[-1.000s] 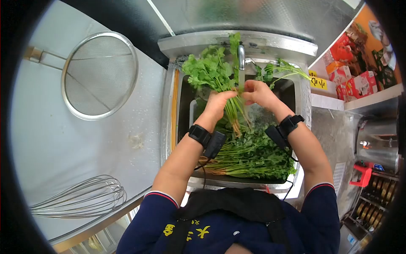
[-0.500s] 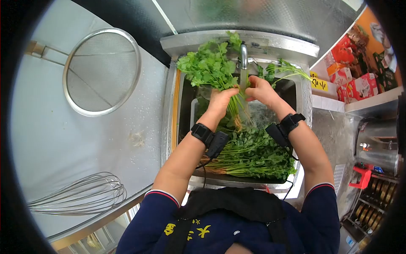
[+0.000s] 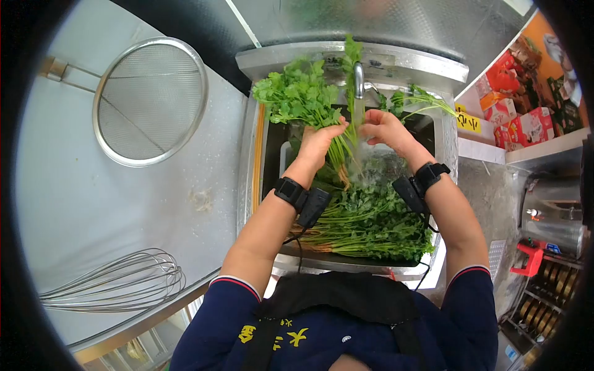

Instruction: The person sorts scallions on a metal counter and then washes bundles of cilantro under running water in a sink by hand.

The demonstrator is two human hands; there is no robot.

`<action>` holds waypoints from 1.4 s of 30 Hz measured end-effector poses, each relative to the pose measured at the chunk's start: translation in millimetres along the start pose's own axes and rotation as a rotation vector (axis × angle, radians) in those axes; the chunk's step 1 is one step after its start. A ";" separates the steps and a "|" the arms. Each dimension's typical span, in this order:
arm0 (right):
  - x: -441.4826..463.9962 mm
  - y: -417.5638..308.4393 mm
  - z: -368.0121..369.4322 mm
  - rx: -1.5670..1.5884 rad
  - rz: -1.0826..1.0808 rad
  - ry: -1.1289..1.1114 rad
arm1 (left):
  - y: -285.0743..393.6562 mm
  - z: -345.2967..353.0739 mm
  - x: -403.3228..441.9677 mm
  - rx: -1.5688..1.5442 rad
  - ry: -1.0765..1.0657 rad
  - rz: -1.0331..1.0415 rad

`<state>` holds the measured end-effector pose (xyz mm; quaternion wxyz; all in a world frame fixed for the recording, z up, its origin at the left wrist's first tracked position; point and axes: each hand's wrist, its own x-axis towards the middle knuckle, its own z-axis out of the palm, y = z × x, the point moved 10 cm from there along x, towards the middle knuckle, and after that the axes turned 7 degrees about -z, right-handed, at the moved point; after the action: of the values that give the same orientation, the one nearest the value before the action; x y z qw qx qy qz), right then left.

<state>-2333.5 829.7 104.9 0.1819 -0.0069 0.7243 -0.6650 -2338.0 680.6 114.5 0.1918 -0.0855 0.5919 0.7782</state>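
Note:
My left hand (image 3: 318,145) is closed around the stems of a bunch of leafy coriander (image 3: 300,93), held over the sink. Its leaves point up and left, while pale root ends hang below my palm. Beside the running water under the tap (image 3: 359,80), my right hand (image 3: 387,133) has its fingers bent together; what they pinch, if anything, I cannot make out. A larger pile of coriander (image 3: 371,226) lies along the near side of the sink (image 3: 451,185). More sprigs (image 3: 427,99) rest on the sink's back right corner.
On the left counter (image 3: 210,136) lie a round mesh strainer (image 3: 151,102) and a wire whisk (image 3: 117,281). Thin wooden sticks (image 3: 257,167) line the sink's left edge. To the right are red boxes (image 3: 526,127), a metal pot (image 3: 554,210) and a red stool (image 3: 528,256).
The bunch in my left hand has shifted slightly left, and a leafy sprig beside the tap now stands more upright. My right hand stays near the water, its fingers slightly moved.

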 end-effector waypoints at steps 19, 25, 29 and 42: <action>3.2 -21.0 0.4 -0.315 -0.163 0.090 | -3.6 6.3 6.2 0.034 -0.043 0.061; 6.3 -2.4 6.9 -0.095 -0.098 0.028 | 0.0 6.8 1.3 0.117 0.000 -0.004; -0.3 -4.7 20.8 -0.070 -0.034 -0.039 | 2.4 13.6 -2.9 0.153 -0.029 -0.011; -6.4 11.7 19.3 -0.079 0.161 -0.069 | -14.0 3.1 6.2 0.078 -0.014 -0.037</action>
<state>-2319.6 814.1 94.3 0.2593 0.0215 0.7414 -0.6186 -2337.7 688.0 100.7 0.2135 -0.0836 0.6188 0.7513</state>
